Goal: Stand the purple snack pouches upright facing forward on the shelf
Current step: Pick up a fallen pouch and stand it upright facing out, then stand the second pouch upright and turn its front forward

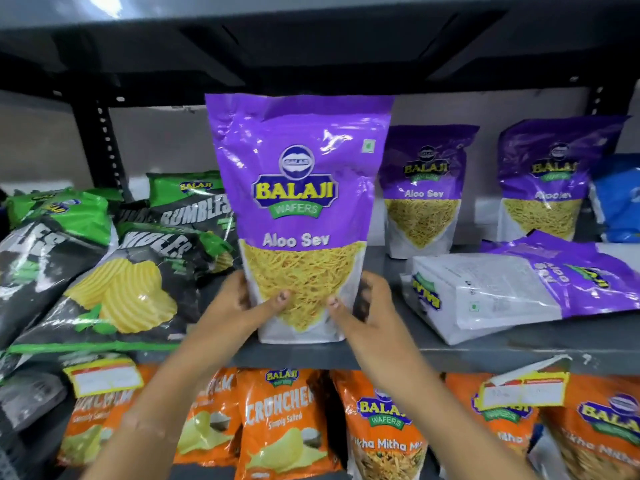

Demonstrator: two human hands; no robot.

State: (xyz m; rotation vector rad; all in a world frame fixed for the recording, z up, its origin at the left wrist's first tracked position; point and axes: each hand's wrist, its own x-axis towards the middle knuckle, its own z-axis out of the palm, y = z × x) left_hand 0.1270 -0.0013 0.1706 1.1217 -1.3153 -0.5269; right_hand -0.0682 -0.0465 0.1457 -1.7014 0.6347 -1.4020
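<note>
Two hands, left (239, 303) and right (367, 306), clasped the pouch (298, 188) at six o'clock, steadying it upright, label forward.

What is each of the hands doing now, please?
Left hand: closed on the lower left side of the upright purple pouch.
Right hand: closed on the lower right side of the same pouch.

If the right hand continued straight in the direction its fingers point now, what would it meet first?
Its fingers point up-left, already against the held Aloo Sev pouch; the right hand would press into that pouch first.
</note>
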